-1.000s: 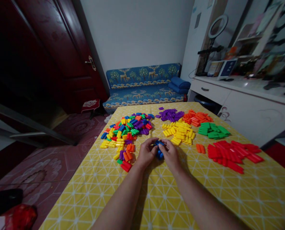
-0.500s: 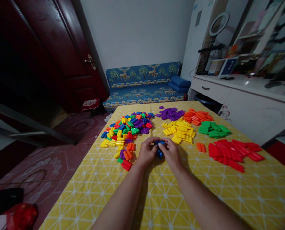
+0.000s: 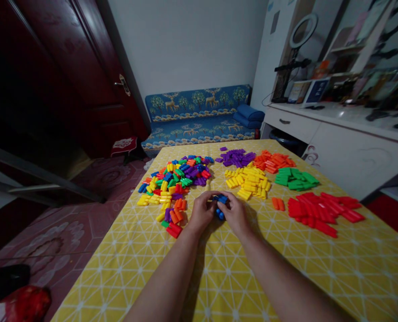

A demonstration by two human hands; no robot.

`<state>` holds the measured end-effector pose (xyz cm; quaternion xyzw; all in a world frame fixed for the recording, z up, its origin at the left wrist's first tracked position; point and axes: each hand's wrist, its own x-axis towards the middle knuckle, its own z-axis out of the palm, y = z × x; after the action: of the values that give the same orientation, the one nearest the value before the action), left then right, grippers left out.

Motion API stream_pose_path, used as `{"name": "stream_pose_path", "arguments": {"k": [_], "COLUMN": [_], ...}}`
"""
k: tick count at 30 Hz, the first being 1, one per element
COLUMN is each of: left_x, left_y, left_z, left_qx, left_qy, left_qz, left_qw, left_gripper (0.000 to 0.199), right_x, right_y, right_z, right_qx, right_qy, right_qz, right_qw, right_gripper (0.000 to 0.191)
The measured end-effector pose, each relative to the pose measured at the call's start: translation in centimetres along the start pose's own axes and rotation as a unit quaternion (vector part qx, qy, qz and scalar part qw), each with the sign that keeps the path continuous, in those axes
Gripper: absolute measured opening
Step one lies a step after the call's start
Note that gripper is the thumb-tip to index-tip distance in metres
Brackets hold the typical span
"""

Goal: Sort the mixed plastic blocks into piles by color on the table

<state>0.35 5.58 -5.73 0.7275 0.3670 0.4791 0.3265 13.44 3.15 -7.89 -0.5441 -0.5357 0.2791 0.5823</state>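
Blue plastic pieces point(image 3: 220, 208) lie between my two hands, low over the yellow patterned tablecloth point(image 3: 225, 268). My left hand point(image 3: 203, 210) has its fingers curled against them from the left. From the right, my right hand point(image 3: 234, 209) closes on them, its thumb across the front. How the pieces join is too small to tell. A mixed-colour pile point(image 3: 175, 176) sits beyond my left hand. Past my right hand are a yellow pile point(image 3: 250, 181), a purple pile point(image 3: 235, 158), an orange pile point(image 3: 273, 161), a green pile point(image 3: 295, 179) and a red pile point(image 3: 322, 210).
Two joined orange pieces point(image 3: 278, 204) lie alone left of the red pile. Beyond the table stands a blue patterned sofa point(image 3: 199, 116). A white dresser point(image 3: 346, 143) is at the right, a dark red door point(image 3: 85, 67) at the left.
My hands stay around the blue pieces, whose position between my fingers has turned slightly. The whole view has shifted a little.
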Motion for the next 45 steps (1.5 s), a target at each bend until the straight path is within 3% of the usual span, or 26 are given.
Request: {"name": "stream_pose_path", "arguments": {"k": [7,10,20,32,34,37,40,42,45], "left_x": [0.1,0.2,0.3,0.2,-0.1,-0.4,-0.4,-0.3,-0.1], "left_y": [-0.3,-0.5,-0.5,0.3,0.6,1.1,1.3,1.2,0.7], "left_z": [-0.3,-0.4,-0.3,-0.5,-0.9,-1.5,-1.7,-1.5,-1.2], "left_qx": [0.035,0.06,0.065,0.038,0.013,-0.001,0.067,0.116,0.153], "left_qy": [0.033,0.036,0.035,0.054,0.016,-0.107,-0.196,-0.212,-0.167], "left_qz": [-0.037,-0.02,0.003,-0.03,-0.034,-0.017,0.017,0.033,0.031], "left_qw": [0.998,0.997,0.997,0.997,0.999,0.994,0.978,0.97,0.974], "left_gripper": [0.02,0.015,0.022,0.014,0.022,0.041,0.051,0.043,0.027], "right_x": [0.0,0.0,0.0,0.4,0.5,0.5,0.5,0.4,0.3], "right_y": [-0.2,0.1,0.4,0.4,0.3,-0.3,-0.8,-1.0,-1.1], "right_z": [-0.3,-0.1,0.2,0.0,-0.3,-0.7,-0.9,-0.9,-0.8], "right_qx": [-0.074,-0.068,-0.033,0.044,0.07,0.106,0.137,0.149,0.162], "right_qy": [0.007,-0.011,0.014,0.066,0.102,0.13,0.131,0.125,0.11], "right_qz": [-0.004,0.008,0.036,0.061,0.072,0.093,0.107,0.112,0.116], "right_qw": [0.997,0.998,0.999,0.995,0.99,0.981,0.976,0.974,0.974], "right_gripper": [0.022,0.031,0.035,0.035,0.039,0.047,0.05,0.051,0.052]}}
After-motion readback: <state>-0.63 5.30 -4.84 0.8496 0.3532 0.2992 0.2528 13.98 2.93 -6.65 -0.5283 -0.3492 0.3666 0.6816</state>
